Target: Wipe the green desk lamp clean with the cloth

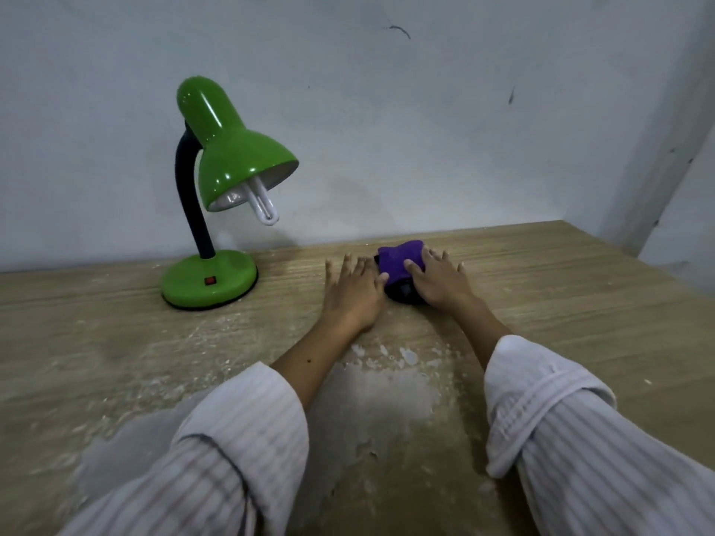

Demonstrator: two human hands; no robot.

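The green desk lamp stands at the back left of the wooden desk, with a black bent neck, a round green base and a white bulb showing under the shade. A bunched purple cloth lies to its right near the wall. My right hand rests on the cloth's right side, thumb across its top. My left hand lies flat on the desk with fingers spread, its thumb touching the cloth's left edge.
A grey wall runs along the back of the desk and a corner closes in at the right. White dusty patches cover the desk surface in front of me. The lamp's base has a red switch.
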